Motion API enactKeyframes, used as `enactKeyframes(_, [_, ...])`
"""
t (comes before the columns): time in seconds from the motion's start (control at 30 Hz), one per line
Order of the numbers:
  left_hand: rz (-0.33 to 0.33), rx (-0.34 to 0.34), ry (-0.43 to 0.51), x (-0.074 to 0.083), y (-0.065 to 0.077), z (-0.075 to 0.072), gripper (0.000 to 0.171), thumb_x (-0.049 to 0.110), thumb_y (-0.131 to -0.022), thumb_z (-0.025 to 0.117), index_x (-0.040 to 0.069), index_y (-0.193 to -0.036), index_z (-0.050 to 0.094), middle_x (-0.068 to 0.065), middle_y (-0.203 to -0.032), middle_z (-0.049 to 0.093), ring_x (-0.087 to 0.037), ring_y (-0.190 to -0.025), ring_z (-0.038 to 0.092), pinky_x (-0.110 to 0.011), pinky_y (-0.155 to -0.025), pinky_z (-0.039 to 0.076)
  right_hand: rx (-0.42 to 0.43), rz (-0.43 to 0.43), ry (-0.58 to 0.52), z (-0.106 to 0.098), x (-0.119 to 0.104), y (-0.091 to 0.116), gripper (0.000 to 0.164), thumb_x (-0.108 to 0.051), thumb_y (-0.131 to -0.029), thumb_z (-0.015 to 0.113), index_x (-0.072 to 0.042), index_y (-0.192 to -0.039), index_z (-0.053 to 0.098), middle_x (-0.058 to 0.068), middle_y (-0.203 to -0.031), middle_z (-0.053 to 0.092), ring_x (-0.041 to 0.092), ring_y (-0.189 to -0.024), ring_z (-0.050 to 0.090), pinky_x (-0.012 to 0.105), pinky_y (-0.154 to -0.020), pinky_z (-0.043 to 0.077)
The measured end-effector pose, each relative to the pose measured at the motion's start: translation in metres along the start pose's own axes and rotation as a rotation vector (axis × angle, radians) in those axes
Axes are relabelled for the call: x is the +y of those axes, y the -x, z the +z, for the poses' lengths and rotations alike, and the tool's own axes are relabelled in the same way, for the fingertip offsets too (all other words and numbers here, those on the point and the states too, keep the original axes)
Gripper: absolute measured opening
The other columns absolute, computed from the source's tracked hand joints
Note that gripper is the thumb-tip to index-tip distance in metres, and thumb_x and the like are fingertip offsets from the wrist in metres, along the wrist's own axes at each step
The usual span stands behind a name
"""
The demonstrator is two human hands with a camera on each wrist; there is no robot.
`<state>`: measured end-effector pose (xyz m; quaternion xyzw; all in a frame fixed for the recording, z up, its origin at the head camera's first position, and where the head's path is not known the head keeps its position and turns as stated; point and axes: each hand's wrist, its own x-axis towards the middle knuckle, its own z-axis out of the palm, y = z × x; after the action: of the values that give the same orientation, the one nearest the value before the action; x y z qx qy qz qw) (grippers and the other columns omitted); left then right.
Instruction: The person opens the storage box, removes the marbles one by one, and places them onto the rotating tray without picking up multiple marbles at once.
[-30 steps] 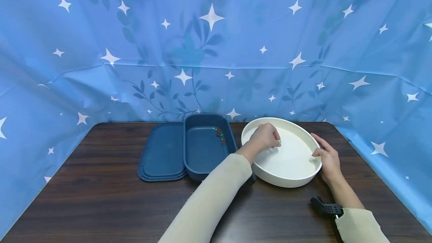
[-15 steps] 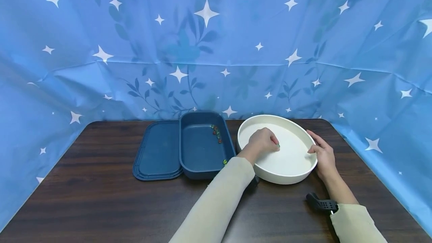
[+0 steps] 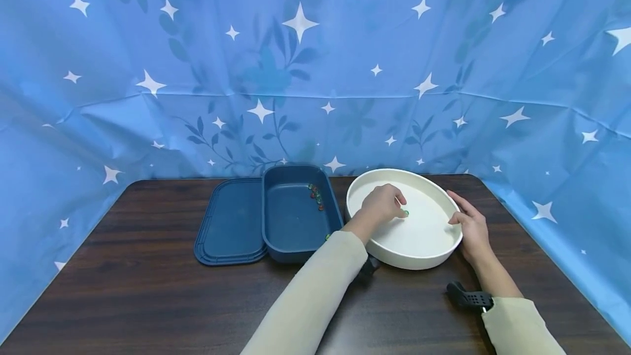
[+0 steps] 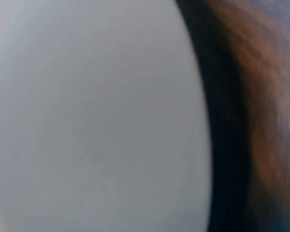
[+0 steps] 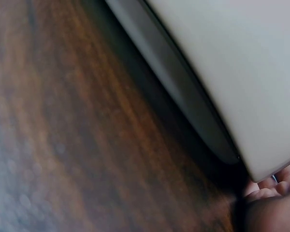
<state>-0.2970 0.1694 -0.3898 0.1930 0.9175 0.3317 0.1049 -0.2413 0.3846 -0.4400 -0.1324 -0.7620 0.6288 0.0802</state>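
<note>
Green and small, a round bead (image 3: 406, 213) sits inside the shallow white round tray (image 3: 431, 229) by the left hand (image 3: 382, 203), thumb and finger parted, seemingly mid-pickup and needing a precise pinch, while the right hand (image 3: 473, 230) grips the rim.

So the desk (image 3: 148, 295) is dark brown wood with streaky grain and rounded far corners. Toward the back there's a flat blue lid (image 3: 231, 221), a blue box (image 3: 296, 221) right up beside it, then a round white tray (image 3: 429, 229), kinda tipped, can't tell how much touches the wood.
</note>
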Motion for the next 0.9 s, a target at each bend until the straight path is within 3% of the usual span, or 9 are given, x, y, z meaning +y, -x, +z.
enactKeyframes(0.23, [0.033,0.043,-0.036,0.001,0.015,-0.042,0.020,0.021,-0.091,0.076,0.018,-0.111,0.075,0.007,-0.089,0.068,-0.007,-0.075,0.059,-0.022,-0.064,0.048,0.000,0.011,-0.014,-0.002,0.001,0.000,0.076,0.010,-0.088,0.038,-0.016,-0.159,0.033,0.006,-0.170,0.019,0.023,-0.155,0.022,0.015,-0.116,0.030])
enactKeyframes(0.47, [0.092,0.038,-0.031,-0.004,0.041,-0.081,0.018,0.022,-0.094,0.073,0.018,-0.111,0.075,0.005,-0.093,0.071,-0.007,-0.079,0.061,-0.024,-0.067,0.050,-0.001,-0.009,-0.038,-0.007,0.001,0.004,0.074,0.008,-0.089,0.039,-0.015,-0.159,0.032,0.003,-0.170,0.019,0.020,-0.156,0.021,0.012,-0.115,0.029])
enactKeyframes(0.7, [0.088,0.022,-0.017,-0.028,0.062,-0.111,0.018,0.019,-0.095,0.071,0.014,-0.112,0.074,0.000,-0.099,0.073,-0.011,-0.088,0.064,-0.024,-0.071,0.051,-0.004,0.010,-0.063,-0.003,0.000,0.002,0.074,0.008,-0.089,0.039,-0.016,-0.159,0.033,0.000,-0.170,0.020,0.016,-0.155,0.022,0.009,-0.112,0.030])
enactKeyframes(0.9, [0.070,0.034,0.057,-0.058,0.077,-0.128,0.016,0.013,-0.095,0.071,0.008,-0.109,0.074,-0.005,-0.095,0.073,-0.022,-0.079,0.066,-0.025,-0.060,0.052,-0.010,0.014,-0.045,0.003,0.000,0.003,0.074,0.008,-0.090,0.039,-0.018,-0.159,0.033,0.000,-0.170,0.019,0.015,-0.156,0.020,0.004,-0.107,0.032])
